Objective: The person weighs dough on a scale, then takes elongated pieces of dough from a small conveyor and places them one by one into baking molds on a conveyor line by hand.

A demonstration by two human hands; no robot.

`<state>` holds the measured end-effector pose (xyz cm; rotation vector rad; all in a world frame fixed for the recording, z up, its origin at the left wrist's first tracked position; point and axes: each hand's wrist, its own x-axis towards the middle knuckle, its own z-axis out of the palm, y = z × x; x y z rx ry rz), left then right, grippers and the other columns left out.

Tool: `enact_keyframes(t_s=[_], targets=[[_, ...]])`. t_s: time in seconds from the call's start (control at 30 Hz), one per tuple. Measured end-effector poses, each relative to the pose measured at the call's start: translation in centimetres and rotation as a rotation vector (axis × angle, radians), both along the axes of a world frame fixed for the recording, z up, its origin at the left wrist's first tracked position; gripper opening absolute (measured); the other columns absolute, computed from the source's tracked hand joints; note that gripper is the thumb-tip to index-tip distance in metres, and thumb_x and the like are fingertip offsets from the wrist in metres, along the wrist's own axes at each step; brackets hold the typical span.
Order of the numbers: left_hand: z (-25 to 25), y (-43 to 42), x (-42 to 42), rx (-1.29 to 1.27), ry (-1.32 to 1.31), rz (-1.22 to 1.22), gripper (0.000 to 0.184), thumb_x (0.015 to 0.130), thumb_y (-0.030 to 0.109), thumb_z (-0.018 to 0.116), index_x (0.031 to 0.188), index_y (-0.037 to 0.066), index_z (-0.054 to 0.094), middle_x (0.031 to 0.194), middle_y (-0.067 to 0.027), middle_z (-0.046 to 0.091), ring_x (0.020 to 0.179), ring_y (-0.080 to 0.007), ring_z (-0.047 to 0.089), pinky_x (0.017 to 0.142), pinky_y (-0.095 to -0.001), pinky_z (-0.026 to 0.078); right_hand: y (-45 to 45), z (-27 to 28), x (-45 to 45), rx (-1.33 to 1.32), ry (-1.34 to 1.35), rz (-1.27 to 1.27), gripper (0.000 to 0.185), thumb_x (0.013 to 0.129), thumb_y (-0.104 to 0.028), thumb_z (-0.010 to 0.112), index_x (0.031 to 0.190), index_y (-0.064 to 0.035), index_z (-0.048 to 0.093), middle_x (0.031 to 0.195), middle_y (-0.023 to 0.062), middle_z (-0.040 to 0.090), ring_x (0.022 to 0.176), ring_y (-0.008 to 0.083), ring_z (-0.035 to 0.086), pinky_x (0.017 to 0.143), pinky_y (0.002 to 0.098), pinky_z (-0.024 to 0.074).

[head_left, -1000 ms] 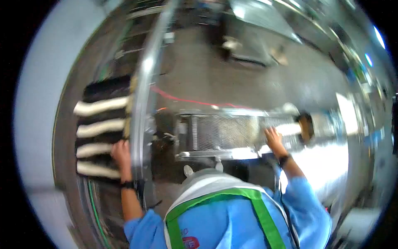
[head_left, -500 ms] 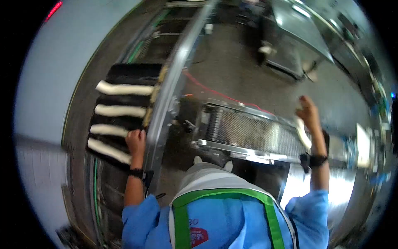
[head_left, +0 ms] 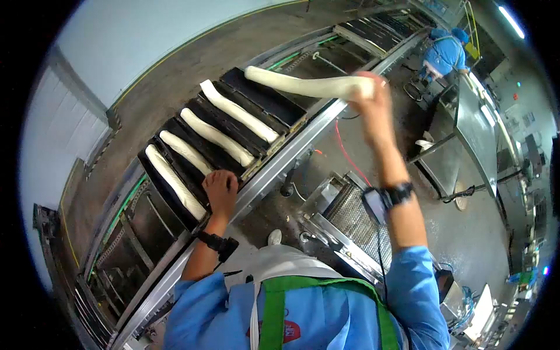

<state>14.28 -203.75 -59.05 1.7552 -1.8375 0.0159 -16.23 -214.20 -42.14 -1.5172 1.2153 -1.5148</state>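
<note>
A long pale dough strip (head_left: pixel 303 84) is in my right hand (head_left: pixel 373 105), which is closed round its near end. Its far end reaches left over the pan's farthest black trough, held above it. In the black multi-trough baking pan (head_left: pixel 262 99) lie several similar dough strips (head_left: pixel 219 137), side by side. At the pan's near edge is my left hand (head_left: pixel 221 189), fingers curled over the near end of one strip. Whether those fingers grip the dough or the pan's edge is hidden.
The pan sits on a conveyor with a metal side rail (head_left: pixel 262 184). A mesh-belt conveyor (head_left: pixel 361 219) stands to the right. A steel table (head_left: pixel 475 131) is farther right, with a person in blue (head_left: pixel 443 55) near it. More dark pans (head_left: pixel 379 32) lie up the line.
My right hand has swung left from the mesh conveyor, bringing a dough strip over the pan. My left hand stays at the pan's near edge. The view has turned.
</note>
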Motion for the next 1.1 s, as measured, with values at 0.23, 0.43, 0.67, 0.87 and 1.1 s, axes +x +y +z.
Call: enact_keyframes(t_s=[0.23, 0.43, 0.67, 0.87, 1.1], targets=[[2.6, -6.3, -5.3, -0.038, -0.07, -0.058, 0.014, 0.073, 0.019, 0.052, 0.084, 0.011, 0.056, 0.087, -0.0047, 0.05, 0.095, -0.0249, 0.039, 0.083, -0.0432, 0.026, -1.4, -13.6, -3.4, 0.328, 0.683, 0.406, 0.059, 0.072, -0.021, 0.058, 0.122, -0.0068, 0.03, 0.123, 0.0173, 0.031, 0.116, 0.0283, 0.027, 0.094, 0.0341, 0.0251], [1.3, -13.7, -6.5, 0.23, -0.322, 0.199, 0.023, 0.075, 0.025, 0.048, 0.089, 0.012, 0.059, 0.095, -0.0118, 0.053, 0.097, -0.0271, 0.041, 0.083, -0.0464, 0.028, 8.8, -18.0, -15.3, 0.64, 0.606, 0.446, 0.043, 0.075, -0.021, 0.057, 0.112, -0.0036, 0.044, 0.11, 0.0105, 0.049, 0.097, 0.0185, 0.048, 0.081, 0.0302, 0.0392], [0.0, -15.0, -5.9, 0.482, -0.317, 0.195, 0.023, 0.071, 0.024, 0.05, 0.082, 0.007, 0.061, 0.093, -0.0122, 0.054, 0.095, -0.0299, 0.042, 0.079, -0.0429, 0.033, 21.3, -24.6, -32.2, 0.814, 0.121, 0.129, 0.024, 0.078, -0.015, 0.052, 0.1, -0.0031, 0.051, 0.083, 0.0055, 0.057, 0.072, 0.0112, 0.056, 0.052, 0.0248, 0.0473], [0.3, -11.3, -7.6, 0.325, -0.254, 0.208, 0.02, 0.069, 0.015, 0.051, 0.085, 0.005, 0.056, 0.091, -0.0107, 0.051, 0.097, -0.026, 0.039, 0.079, -0.0387, 0.03, 23.7, -21.0, -34.3, 1.005, 0.354, -0.194, 0.023, 0.078, -0.013, 0.05, 0.099, -0.0055, 0.052, 0.084, 0.007, 0.057, 0.07, 0.0146, 0.056, 0.049, 0.0247, 0.0476], [-0.7, -7.2, -10.5, -0.099, -0.388, 0.176, 0.017, 0.077, 0.021, 0.048, 0.083, 0.008, 0.056, 0.094, -0.008, 0.053, 0.092, -0.0253, 0.045, 0.081, -0.0387, 0.03, 24.9, -21.7, -35.5, 0.709, 0.743, -0.225, 0.035, 0.066, -0.018, 0.063, 0.098, -0.0075, 0.054, 0.098, 0.0168, 0.051, 0.092, 0.0322, 0.047, 0.081, 0.0342, 0.0384]])
